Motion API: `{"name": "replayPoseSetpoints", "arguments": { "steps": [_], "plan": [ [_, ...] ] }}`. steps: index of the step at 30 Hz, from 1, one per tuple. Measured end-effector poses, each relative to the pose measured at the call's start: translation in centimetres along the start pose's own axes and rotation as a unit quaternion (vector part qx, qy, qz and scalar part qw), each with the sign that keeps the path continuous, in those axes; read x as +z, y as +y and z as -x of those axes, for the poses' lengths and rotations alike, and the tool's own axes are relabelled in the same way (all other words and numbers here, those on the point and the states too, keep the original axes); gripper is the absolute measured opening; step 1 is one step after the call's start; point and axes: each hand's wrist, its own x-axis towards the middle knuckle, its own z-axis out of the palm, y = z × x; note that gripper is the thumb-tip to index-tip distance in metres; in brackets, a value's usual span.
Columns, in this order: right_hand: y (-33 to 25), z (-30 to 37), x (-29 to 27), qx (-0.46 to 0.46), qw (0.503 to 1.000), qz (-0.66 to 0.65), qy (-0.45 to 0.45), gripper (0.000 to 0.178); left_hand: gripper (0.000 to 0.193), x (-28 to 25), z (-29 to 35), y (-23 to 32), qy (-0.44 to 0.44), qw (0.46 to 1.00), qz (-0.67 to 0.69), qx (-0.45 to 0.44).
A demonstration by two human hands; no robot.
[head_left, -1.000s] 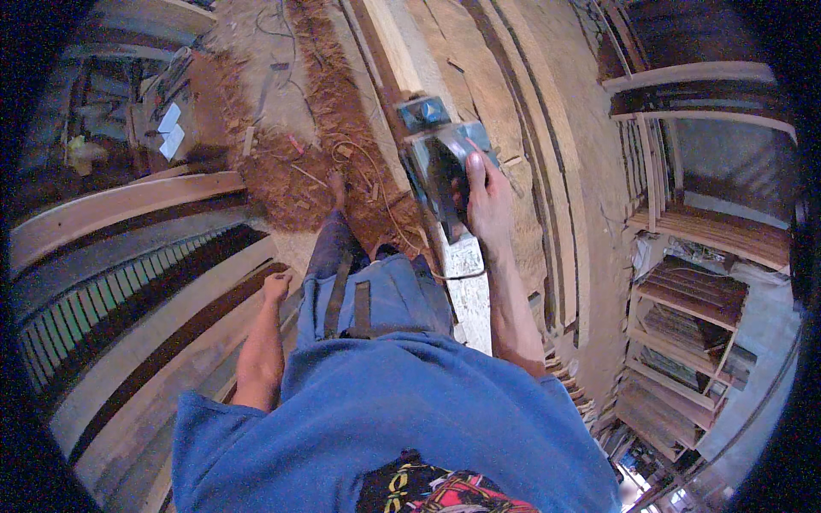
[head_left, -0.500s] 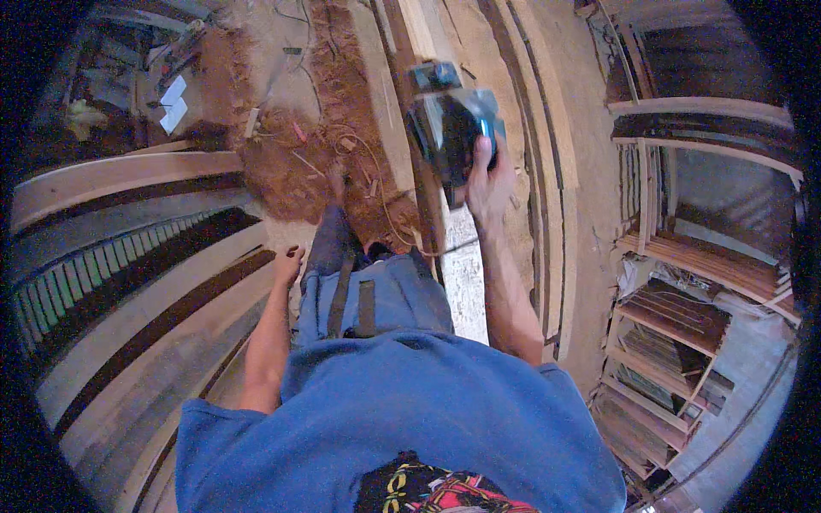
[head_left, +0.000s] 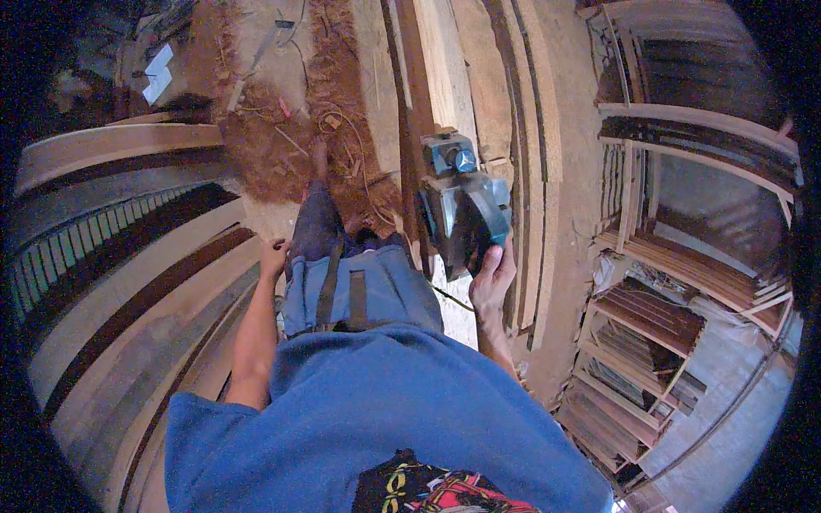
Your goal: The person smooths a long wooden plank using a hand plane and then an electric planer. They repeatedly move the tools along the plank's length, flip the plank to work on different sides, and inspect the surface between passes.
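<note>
My right hand (head_left: 493,275) is closed around the rear grip of a teal and black electric planer (head_left: 466,201). The planer rests on a long, narrow wooden board (head_left: 451,90), whose near stretch looks bright white beside my hip. A dark power cord (head_left: 451,297) runs from the tool's rear toward my legs. Down at my left side hangs my left hand (head_left: 273,256), next to my thigh. Its fingers are loosely bent and apart, with nothing visible in them.
More long boards (head_left: 534,137) lie alongside on the right. Stacked beams (head_left: 120,141) fill the left. Reddish shavings (head_left: 274,154) and a loose cable (head_left: 363,154) cover the floor ahead. Wooden racks (head_left: 633,359) with timber stand at the right.
My right hand has drawn the planer back along the board, closer to my body. My left hand still hangs at my side, and the whole view has shifted slightly.
</note>
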Motion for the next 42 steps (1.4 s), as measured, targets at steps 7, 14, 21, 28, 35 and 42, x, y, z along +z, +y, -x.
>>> {"name": "replayPoseSetpoints", "arguments": {
  "steps": [7, 14, 21, 28, 35, 42],
  "plan": [
    [-4.4, -10.3, 3.9, -0.109, 0.991, 0.079, 0.010, 0.048, 0.052, 0.0, 0.1, 0.2, -0.004, 1.000, -0.017, -0.018],
    [-6.2, -23.1, 10.6, -0.121, 0.992, 0.029, -0.020, 0.049, 0.053, 0.1, -1.8, -1.9, -0.013, 0.995, 0.062, -0.074],
    [-4.2, -7.4, 3.0, 0.025, 0.999, 0.031, -0.030, 0.048, 0.048, 1.3, -0.9, -2.4, -0.011, 0.997, 0.065, -0.051],
    [0.4, 1.4, -1.8, 0.017, 0.999, -0.029, -0.021, 0.046, 0.047, 2.1, -1.3, -0.7, -0.020, 1.000, 0.018, -0.014],
    [-1.3, 0.7, -1.3, -0.047, 0.999, 0.003, -0.012, 0.046, 0.049, 2.7, 2.7, 4.4, 0.018, 0.994, -0.094, 0.055],
    [-3.3, 0.3, -2.4, -0.053, 0.998, 0.014, -0.017, 0.049, 0.059, 13.3, 9.5, 11.4, -0.219, 0.927, -0.010, 0.305]
  ]
}}
